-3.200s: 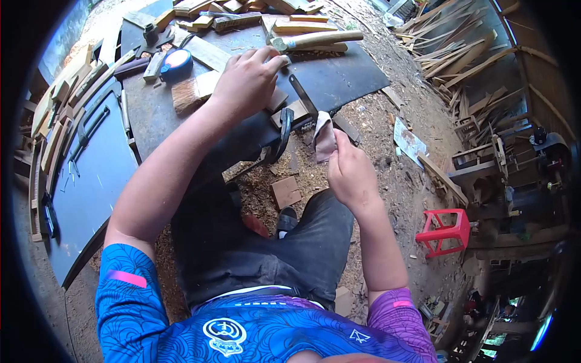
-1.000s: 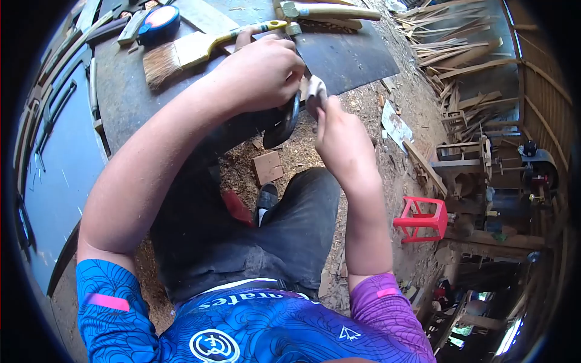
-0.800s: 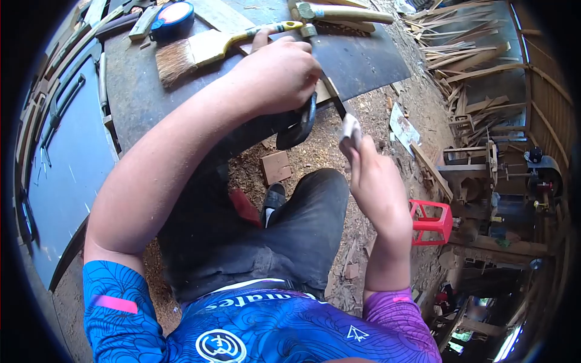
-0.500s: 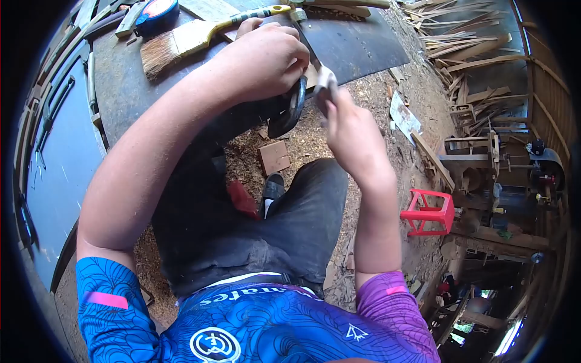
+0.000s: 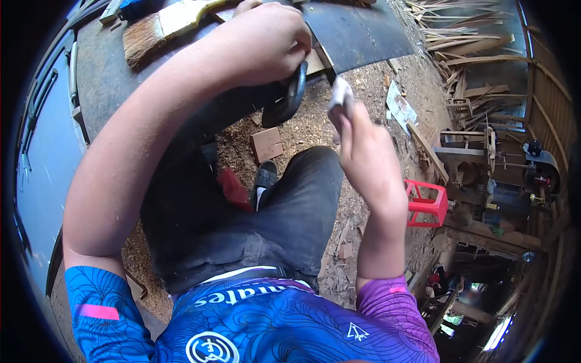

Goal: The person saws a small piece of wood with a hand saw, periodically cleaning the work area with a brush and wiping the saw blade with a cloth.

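Note:
My left hand [image 5: 272, 42] is at the bench edge with its fingers curled closed; what they press on is mostly hidden behind the hand. A small pale wood piece [image 5: 314, 62] shows beside it. Just below hangs a dark curved metal piece [image 5: 292, 97], which looks like part of a clamp. My right hand [image 5: 369, 148] is closed around the whitish, wrapped-looking handle [image 5: 341, 97] of a long thin tool. The tool's dark narrow blade [image 5: 322, 53] runs up past the wood and my left hand.
On the dark bench top [image 5: 357, 33] lie a wide paintbrush [image 5: 160, 30] and a blue object [image 5: 136, 7]. Below are a wood block [image 5: 267, 144], sawdust and a red item [image 5: 235, 189]. A red stool [image 5: 428, 204] stands right, with wood strips [image 5: 466, 30] behind.
My right hand has moved right and slightly down with the tool, farther from my left hand. More of the blade shows. The whole view has shifted a little.

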A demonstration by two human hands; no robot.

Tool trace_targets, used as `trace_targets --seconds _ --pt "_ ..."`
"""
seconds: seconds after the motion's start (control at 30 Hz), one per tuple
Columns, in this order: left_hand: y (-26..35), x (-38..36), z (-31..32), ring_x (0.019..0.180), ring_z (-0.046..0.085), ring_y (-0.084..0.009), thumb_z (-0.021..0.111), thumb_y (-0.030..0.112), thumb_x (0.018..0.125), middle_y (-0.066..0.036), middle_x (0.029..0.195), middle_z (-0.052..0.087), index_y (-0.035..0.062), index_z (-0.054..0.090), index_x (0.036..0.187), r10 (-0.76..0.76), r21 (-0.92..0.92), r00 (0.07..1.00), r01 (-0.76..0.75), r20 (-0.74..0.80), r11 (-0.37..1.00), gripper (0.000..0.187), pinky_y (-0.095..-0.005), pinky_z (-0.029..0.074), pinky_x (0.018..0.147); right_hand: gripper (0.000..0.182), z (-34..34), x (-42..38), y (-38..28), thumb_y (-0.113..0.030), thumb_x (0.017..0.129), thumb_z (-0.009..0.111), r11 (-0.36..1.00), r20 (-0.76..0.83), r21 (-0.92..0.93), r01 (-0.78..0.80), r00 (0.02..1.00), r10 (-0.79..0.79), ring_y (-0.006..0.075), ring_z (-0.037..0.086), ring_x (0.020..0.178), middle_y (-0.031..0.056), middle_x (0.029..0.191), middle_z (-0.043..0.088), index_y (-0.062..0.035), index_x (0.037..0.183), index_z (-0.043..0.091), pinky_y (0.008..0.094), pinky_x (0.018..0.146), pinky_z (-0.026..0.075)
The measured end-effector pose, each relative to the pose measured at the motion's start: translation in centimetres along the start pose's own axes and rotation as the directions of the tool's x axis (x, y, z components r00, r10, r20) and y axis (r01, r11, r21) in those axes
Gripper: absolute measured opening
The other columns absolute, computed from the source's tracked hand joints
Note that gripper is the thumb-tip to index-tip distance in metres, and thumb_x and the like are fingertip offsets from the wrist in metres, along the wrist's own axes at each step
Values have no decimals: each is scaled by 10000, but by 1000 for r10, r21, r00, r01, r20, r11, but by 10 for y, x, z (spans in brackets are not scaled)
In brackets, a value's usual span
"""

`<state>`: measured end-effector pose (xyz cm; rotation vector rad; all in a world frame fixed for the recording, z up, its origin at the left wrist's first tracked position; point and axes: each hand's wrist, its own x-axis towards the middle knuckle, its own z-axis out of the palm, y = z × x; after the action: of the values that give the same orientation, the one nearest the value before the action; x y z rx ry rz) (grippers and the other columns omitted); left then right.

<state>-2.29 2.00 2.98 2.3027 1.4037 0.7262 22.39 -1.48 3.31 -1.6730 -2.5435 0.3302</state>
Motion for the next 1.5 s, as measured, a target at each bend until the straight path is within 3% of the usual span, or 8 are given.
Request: trace_targets --seconds 0.33,0.47,0.77,0.93,1.0,1.1,1.27,1.5 --pt "-11 6 9 728 643 -277 581 75 911 -153 786 689 6 774 813 100 -136 991 -112 -92 984 227 -405 531 775 210 19 23 1 -118 1044 517 999 -67 -5 39 997 -39 512 667 799 312 858 682 -4 1220 541 577 671 526" --pt "5 9 -10 730 634 -312 578 59 898 -184 802 697 -3 771 829 -119 -88 979 134 164 987 214 -398 519 804 139 15 -5 6 -121 1024 536 996 -84 -30 84 993 -86 488 685 699 289 730 669 -16 1113 517 584 578 543" --pt "13 -7 -4 694 663 -316 593 84 870 -182 726 686 -3 762 794 -22 4 996 22 -88 1000 205 -441 531 710 215 12 1 4 -119 1056 489 998 -74 -14 55 996 -55 494 683 832 295 884 697 13 1214 552 547 696 549" --pt "7 5 -4 667 665 -314 600 98 879 -196 724 690 -5 763 790 -106 63 993 102 56 993 213 -442 545 680 198 5 17 1 -113 1055 488 993 -43 -35 112 993 -114 477 692 860 279 902 704 20 1183 559 524 728 542" --pt "30 15 -12 627 662 -327 617 110 895 -194 705 689 -6 756 771 -392 62 901 387 189 920 219 -422 551 669 198 9 39 -9 -122 1057 490 996 -56 -2 86 995 -86 468 695 845 271 885 704 23 1175 556 523 734 541" --pt "-6 7 10 608 660 -328 621 120 912 -190 699 690 -19 752 793 13 -189 999 -19 -31 982 225 -417 566 668 229 10 36 -6 -110 1051 502 997 -23 17 71 997 -71 439 722 859 276 898 709 32 1214 576 502 756 559" --pt "8 1 -5 641 683 -341 619 125 903 -215 758 710 -26 767 887 -293 23 953 292 81 956 212 -427 569 669 242 -6 4 3 -122 1039 514 993 -19 -43 111 994 -112 476 697 746 294 792 683 6 1242 541 558 644 563" --pt "15 0 -6 683 715 -326 655 222 941 -194 728 705 21 781 841 -207 -120 978 209 31 971 257 -430 570 634 245 -4 27 -12 -150 1062 483 985 -10 -141 95 995 -98 414 706 918 247 977 710 10 1204 602 484 777 557"
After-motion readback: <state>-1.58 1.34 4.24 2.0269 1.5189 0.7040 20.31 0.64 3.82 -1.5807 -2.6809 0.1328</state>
